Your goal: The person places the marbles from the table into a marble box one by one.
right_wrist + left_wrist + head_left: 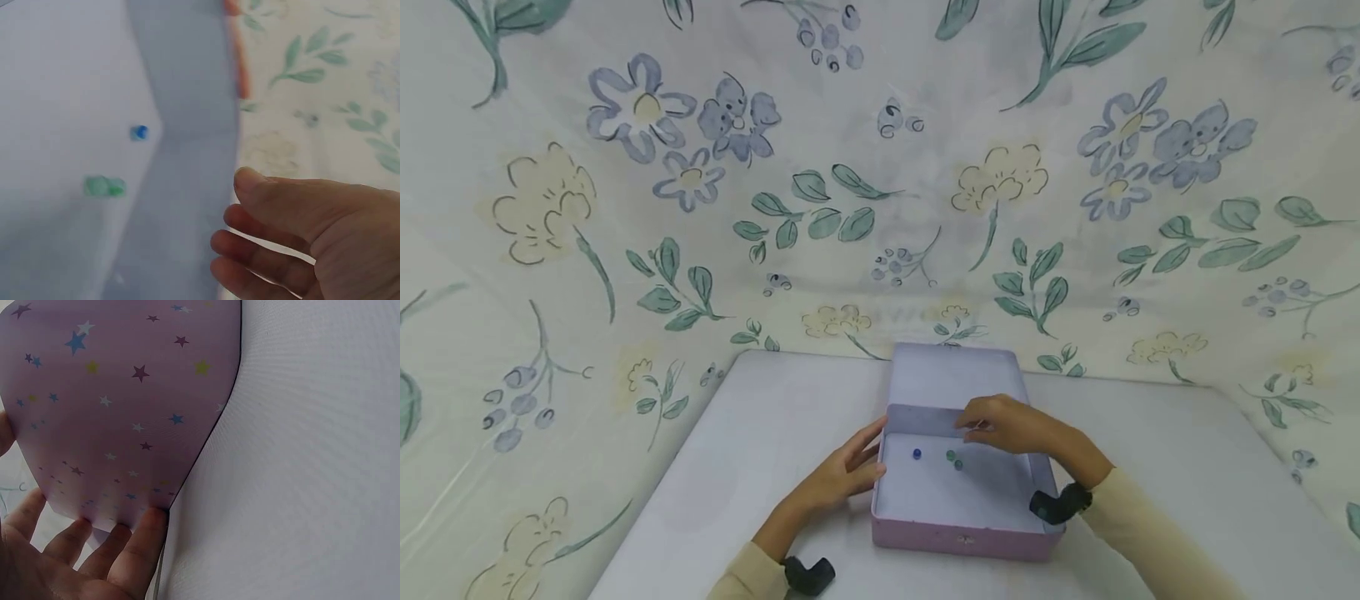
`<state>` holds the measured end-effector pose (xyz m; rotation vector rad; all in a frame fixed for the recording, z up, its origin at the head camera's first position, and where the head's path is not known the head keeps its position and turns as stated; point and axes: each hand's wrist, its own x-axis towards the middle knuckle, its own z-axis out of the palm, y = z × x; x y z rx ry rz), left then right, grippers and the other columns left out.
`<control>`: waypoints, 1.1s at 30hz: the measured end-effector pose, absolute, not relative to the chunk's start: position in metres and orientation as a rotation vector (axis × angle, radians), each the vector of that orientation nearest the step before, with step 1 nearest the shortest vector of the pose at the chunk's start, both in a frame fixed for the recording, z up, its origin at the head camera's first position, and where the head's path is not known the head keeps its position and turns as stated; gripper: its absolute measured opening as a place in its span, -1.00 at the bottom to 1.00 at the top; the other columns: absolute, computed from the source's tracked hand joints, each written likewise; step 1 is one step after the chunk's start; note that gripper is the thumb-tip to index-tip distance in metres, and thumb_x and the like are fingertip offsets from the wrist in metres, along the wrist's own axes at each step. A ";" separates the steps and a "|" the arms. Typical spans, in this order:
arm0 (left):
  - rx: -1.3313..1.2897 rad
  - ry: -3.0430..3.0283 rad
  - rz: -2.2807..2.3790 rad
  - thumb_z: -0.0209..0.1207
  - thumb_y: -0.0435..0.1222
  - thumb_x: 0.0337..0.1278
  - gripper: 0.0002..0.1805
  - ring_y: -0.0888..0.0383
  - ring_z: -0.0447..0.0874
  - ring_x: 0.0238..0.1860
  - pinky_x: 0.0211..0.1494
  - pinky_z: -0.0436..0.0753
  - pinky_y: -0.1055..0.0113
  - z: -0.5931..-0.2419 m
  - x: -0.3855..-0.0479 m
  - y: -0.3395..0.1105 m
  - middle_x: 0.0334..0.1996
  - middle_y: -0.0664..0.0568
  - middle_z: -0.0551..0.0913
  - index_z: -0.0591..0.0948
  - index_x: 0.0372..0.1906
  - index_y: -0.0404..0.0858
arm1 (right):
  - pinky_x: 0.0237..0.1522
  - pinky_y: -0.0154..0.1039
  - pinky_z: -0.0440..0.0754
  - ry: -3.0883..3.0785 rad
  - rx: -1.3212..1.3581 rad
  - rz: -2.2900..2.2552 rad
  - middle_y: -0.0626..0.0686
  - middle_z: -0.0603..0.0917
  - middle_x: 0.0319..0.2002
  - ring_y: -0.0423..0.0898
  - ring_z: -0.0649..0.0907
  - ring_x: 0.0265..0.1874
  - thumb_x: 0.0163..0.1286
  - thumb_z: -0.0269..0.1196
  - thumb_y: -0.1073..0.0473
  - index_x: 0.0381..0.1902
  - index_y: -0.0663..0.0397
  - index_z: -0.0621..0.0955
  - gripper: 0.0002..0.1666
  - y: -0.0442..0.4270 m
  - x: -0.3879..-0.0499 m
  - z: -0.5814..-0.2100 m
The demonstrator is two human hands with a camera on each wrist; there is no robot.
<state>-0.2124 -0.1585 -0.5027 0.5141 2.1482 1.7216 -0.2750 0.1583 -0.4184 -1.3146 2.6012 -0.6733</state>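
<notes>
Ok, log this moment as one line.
left hand: touching box side | right hand: over box, nothing visibly held | inside: blue ball, two green balls | lid: open

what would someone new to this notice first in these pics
The big white sheet printed with blue and yellow flowers and green leaves fills the background. Against it, an open pinkish-purple rectangular box stands on the white table, between the bare left hand at its side and the bare right hand over its far part. Inside, one small round blue bead lies left of two small round green beads.
</notes>
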 end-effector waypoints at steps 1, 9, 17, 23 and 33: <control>0.517 2.149 1.721 0.15 -0.17 0.41 -0.20 -0.31 0.00 0.57 0.32 0.54 -0.16 -0.503 -0.211 -0.159 0.64 0.01 -0.11 0.03 0.61 0.13 | -0.10 -0.36 0.74 2.620 -1.301 -0.701 0.09 0.77 -0.13 -0.14 0.74 -0.15 0.33 0.33 0.29 -0.02 0.20 0.72 -0.74 0.166 -0.273 -0.415; 0.516 2.135 1.722 0.14 -0.20 0.42 -0.19 -0.32 -0.01 0.57 0.33 0.53 -0.15 -0.504 -0.212 -0.161 0.64 0.01 -0.13 0.01 0.61 0.09 | -0.10 -0.32 0.74 2.815 -1.115 -0.871 0.06 0.77 -0.10 -0.18 0.72 -0.16 0.33 0.34 0.29 0.00 0.13 0.72 -0.72 0.227 -0.257 -0.411; 0.523 2.123 1.730 0.14 -0.21 0.42 -0.19 -0.34 -0.03 0.57 0.35 0.51 -0.18 -0.501 -0.213 -0.161 0.64 -0.02 -0.13 0.01 0.61 0.08 | -0.20 -0.39 0.73 2.949 -0.981 -1.048 0.02 0.77 -0.16 -0.30 0.71 -0.21 0.33 0.33 0.31 -0.07 0.08 0.73 -0.78 0.275 -0.231 -0.434; 0.535 2.103 1.746 0.13 -0.24 0.42 -0.18 -0.31 -0.06 0.58 0.38 0.49 -0.15 -0.499 -0.214 -0.160 0.64 0.00 -0.13 -0.01 0.62 0.05 | -0.21 -0.45 0.71 3.022 -0.811 -1.099 0.02 0.78 -0.17 -0.32 0.72 -0.21 0.35 0.32 0.29 -0.10 0.06 0.73 -0.81 0.302 -0.215 -0.453; 0.543 2.113 1.727 0.13 -0.26 0.42 -0.18 -0.31 -0.07 0.58 0.39 0.47 -0.13 -0.501 -0.214 -0.159 0.64 0.02 -0.15 -0.01 0.62 0.06 | -0.17 -0.41 0.69 2.843 -0.594 -0.975 0.10 0.76 -0.07 -0.36 0.66 -0.19 0.34 0.29 0.33 -0.03 0.12 0.71 -0.75 0.323 -0.212 -0.477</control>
